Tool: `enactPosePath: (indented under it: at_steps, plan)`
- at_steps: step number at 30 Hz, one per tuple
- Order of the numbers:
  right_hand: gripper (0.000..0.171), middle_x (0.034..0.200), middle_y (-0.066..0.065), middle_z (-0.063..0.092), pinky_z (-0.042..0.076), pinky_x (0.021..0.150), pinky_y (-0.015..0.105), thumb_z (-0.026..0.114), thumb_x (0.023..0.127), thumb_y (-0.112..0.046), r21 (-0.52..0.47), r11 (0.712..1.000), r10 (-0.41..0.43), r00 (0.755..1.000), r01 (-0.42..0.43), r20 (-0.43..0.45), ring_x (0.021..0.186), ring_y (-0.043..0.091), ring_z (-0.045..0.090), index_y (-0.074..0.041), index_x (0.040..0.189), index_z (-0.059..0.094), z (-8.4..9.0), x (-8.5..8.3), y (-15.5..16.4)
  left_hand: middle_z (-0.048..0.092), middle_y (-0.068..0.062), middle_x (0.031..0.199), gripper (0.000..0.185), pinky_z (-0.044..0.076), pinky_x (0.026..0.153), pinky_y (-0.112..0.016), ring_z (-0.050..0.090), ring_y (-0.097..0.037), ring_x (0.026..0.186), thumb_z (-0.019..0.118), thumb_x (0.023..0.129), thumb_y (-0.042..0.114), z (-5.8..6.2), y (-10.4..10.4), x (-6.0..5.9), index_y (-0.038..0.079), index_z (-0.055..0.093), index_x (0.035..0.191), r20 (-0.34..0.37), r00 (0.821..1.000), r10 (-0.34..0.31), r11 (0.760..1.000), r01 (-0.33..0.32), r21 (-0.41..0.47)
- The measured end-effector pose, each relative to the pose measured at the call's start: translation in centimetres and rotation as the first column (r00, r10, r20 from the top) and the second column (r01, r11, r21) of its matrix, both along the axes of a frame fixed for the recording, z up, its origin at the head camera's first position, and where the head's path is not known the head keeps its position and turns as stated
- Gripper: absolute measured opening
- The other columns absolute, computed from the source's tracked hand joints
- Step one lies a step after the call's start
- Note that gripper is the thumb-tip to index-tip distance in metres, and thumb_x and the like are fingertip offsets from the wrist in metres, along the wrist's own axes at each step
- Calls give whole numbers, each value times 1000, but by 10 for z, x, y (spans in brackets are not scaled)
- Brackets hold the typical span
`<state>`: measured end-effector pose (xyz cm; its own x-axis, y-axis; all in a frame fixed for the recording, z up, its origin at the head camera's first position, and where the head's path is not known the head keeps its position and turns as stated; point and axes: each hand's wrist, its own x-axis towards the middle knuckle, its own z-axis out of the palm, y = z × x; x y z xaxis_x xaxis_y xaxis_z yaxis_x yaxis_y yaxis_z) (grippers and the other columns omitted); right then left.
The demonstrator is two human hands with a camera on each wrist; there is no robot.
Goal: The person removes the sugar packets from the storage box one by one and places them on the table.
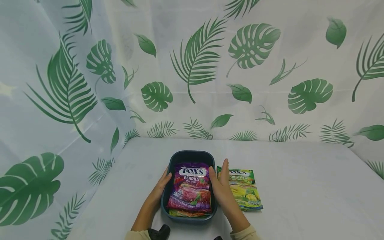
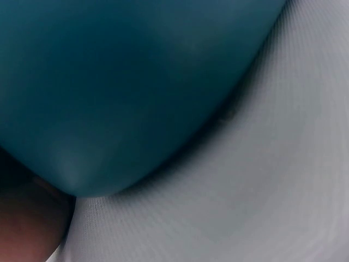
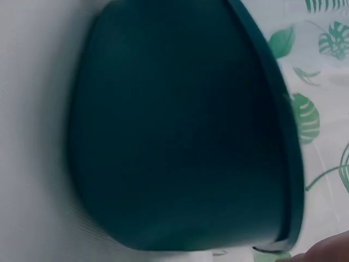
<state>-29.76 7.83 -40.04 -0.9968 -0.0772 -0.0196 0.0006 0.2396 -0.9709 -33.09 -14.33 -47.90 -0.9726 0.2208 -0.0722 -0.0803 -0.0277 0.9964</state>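
A dark teal rectangular tub (image 1: 188,220) with rounded corners stands on the white table. Inside it lies a purple candy bag (image 1: 192,186) printed FOX'S Berries, on top of another bag whose yellow-green edge (image 1: 183,213) shows below. My left hand (image 1: 159,188) grips the tub's left side, thumb over the rim. On the right side my right hand (image 1: 223,190) has its thumb at the rim and its fingers stretched out, apart from the wall. The tub's outer wall fills much of the left wrist view and right wrist view, blurred; only a bit of each hand shows there.
A green and yellow FOX'S candy bag (image 1: 244,191) lies flat just right of the tub, partly behind my right hand. The white tabletop (image 1: 300,186) extends to both sides. A leaf-print curtain (image 1: 198,66) hangs behind and at the left.
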Motion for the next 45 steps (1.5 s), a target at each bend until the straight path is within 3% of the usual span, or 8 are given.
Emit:
enactPosePath:
  at_steps: [5,16,27,32,39,45]
  plan:
    - [81,152,13,-19,-5,100,70,36,94,-48,-1,999,53,998,-53,-22,137,40,-15,-16,144,-19,-5,1,-5,-4,-9,155,59,-2,110,-57,-6,-33,141,26,98,40,0,0,0,23,0,148,-1,1000,0,1000,0,2]
    - [81,153,12,-13,0,107,62,39,94,-47,8,995,96,994,-96,-42,139,36,-9,-14,145,-14,-6,3,-10,-4,-9,155,60,-3,110,-56,-7,-33,141,26,98,39,0,0,0,21,-2,148,-14,1000,0,1000,0,-11]
    - [87,152,17,-13,1,106,62,40,92,-51,18,990,141,990,-142,10,138,40,-8,-9,145,-15,-12,6,-18,-3,-8,155,61,-2,110,-56,-6,-33,141,27,97,41,-2,0,1,23,-1,148,-17,1000,-6,1000,6,-15]
    - [96,151,21,-10,0,105,63,42,88,-59,-3,991,134,983,-135,129,137,43,-5,-5,144,-14,-15,7,-20,-3,-8,155,59,-2,110,-56,-5,-32,141,27,98,40,-2,0,1,23,0,148,-27,1000,-10,1000,10,-8]
    - [106,149,24,-15,-5,105,62,47,84,-61,-138,983,150,963,-120,225,136,43,-13,0,143,-15,-14,4,-16,-1,-10,155,59,-1,109,-58,-4,-35,141,26,98,39,-3,1,1,22,1,148,-20,1000,-7,1000,6,-12]
    - [98,149,24,-16,-3,108,58,50,89,-49,-276,945,239,946,-175,217,137,41,-15,2,142,-16,-14,1,-12,-2,-11,155,59,-2,109,-58,-5,-35,141,26,98,38,-3,0,1,20,0,148,-25,1000,-2,1000,2,-23]
